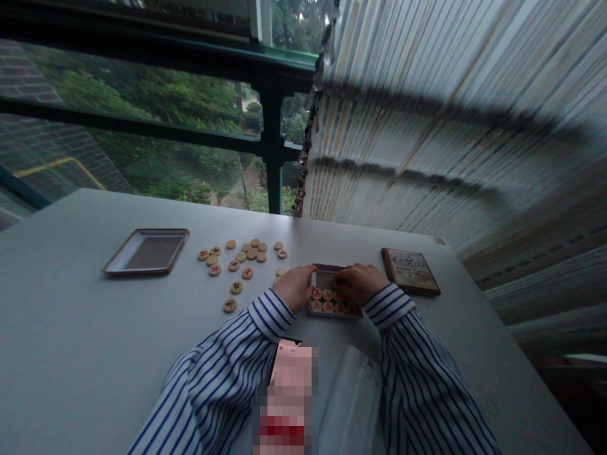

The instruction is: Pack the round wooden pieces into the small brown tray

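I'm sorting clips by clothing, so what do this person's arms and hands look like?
Both arms are in long shirt sleeves, white with thin dark blue stripes. The left sleeve and the right sleeve end in striped cuffs at the wrists. The left hand and right hand are bare, with no gloves; no ring or watch shows.

left: loose discs (239, 259), lid (146, 251) | right: patterned box (410, 270) | free: near-left table (95, 354)
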`<move>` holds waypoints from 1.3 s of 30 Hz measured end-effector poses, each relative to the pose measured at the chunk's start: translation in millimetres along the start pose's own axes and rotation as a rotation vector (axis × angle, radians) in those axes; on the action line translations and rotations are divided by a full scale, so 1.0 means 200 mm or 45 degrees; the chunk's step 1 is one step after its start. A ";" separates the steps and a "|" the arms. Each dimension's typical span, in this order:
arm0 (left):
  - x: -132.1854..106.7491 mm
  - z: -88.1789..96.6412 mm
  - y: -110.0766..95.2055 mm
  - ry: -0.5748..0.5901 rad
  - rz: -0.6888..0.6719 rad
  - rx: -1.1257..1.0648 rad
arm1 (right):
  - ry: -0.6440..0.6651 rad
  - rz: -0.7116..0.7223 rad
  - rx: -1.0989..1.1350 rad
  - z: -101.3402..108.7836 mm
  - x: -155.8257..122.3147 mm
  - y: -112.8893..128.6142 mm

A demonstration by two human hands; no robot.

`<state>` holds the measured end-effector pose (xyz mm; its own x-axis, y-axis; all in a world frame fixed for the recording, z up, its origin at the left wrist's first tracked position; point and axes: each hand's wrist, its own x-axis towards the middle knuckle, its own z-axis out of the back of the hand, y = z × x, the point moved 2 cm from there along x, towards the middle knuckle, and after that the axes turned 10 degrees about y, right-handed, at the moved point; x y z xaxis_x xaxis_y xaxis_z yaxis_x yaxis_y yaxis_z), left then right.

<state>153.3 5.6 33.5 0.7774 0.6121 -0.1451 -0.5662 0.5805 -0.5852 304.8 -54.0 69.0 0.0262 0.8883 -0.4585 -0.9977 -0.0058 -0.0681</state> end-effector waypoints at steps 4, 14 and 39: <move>-0.01 0.01 -0.01 0.007 -0.001 0.000 | 0.025 -0.003 0.011 0.01 0.00 0.00; -0.01 0.02 -0.02 0.014 0.004 0.001 | 0.025 0.001 0.018 0.01 -0.01 0.00; -0.02 0.02 -0.02 0.017 -0.023 -0.008 | 0.026 0.024 -0.014 0.01 -0.01 0.01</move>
<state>151.5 4.1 39.7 0.7912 0.5941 -0.1450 -0.5503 0.5881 -0.5928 303.5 -55.2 71.3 0.0086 0.8785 -0.4777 -0.9972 -0.0277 -0.0689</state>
